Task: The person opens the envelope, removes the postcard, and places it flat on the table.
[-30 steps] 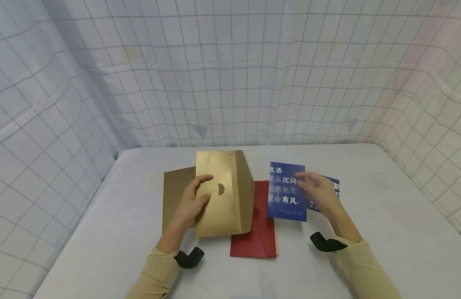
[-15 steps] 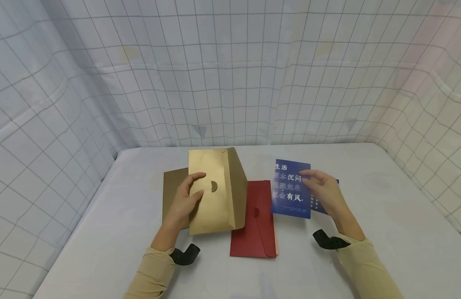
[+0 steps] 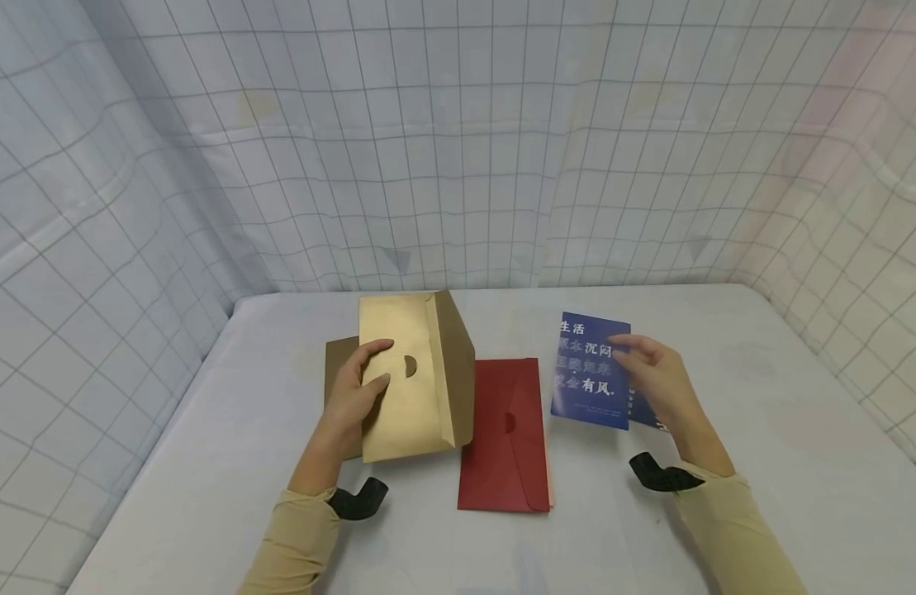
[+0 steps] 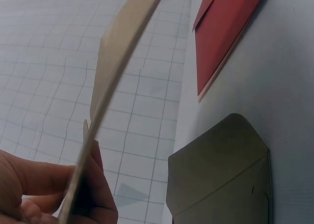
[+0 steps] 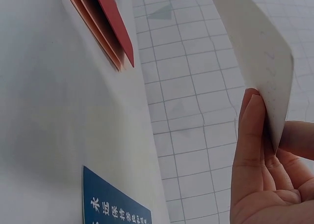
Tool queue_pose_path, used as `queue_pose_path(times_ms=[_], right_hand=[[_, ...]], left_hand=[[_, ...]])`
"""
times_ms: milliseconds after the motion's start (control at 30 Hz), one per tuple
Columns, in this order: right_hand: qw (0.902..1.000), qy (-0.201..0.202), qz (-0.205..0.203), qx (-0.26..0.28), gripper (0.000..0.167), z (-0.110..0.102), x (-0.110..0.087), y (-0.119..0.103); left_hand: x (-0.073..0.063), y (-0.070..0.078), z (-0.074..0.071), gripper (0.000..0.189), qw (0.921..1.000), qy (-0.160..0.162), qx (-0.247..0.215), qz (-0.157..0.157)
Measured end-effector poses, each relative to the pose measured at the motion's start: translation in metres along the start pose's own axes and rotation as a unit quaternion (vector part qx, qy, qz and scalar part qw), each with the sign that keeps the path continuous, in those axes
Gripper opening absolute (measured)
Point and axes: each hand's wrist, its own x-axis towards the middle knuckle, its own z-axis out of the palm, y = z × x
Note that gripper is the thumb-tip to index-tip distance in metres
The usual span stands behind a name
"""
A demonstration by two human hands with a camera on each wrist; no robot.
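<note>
My left hand (image 3: 349,395) pinches the left edge of a gold envelope (image 3: 405,413), thumb on its front near a half-round notch. Its flap (image 3: 453,376) stands folded out on the right. Raised over the table, this envelope shows edge-on in the left wrist view (image 4: 115,76) and partly covers a second gold envelope (image 3: 342,351), which lies with its flap out (image 4: 230,145). My right hand (image 3: 660,382) pinches a blue card (image 3: 580,401) with white lettering by its right edge. The card's pale back (image 5: 252,37) faces the right wrist camera. Another blue card (image 5: 110,199) lies beneath, mostly hidden by that hand.
A red envelope (image 3: 498,467) lies mid-table between the hands, with pale orange paper edges (image 5: 93,27) showing under it. White grid-patterned curtains (image 3: 487,149) surround the white table (image 3: 443,554). Black wrist mounts (image 3: 361,500) stick out from both sleeves.
My left hand has carried the gold envelope leftward, uncovering more of the red one. My right hand has moved the blue card to the right and slightly away, over the other blue card.
</note>
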Motion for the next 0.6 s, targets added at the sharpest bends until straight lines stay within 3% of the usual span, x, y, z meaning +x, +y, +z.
queue_pose_path(times_ms=[300, 600], right_hand=[[0.9984, 0.003, 0.003, 0.056, 0.017, -0.007, 0.001, 0.001], [0.9975, 0.024, 0.016, 0.065, 0.018, -0.014, 0.003, 0.004]], left_hand=[[0.002, -0.004, -0.013, 0.05, 0.9997, -0.007, -0.017, 0.019], [0.004, -0.006, -0.023, 0.05, 0.9999, 0.008, -0.009, 0.002]])
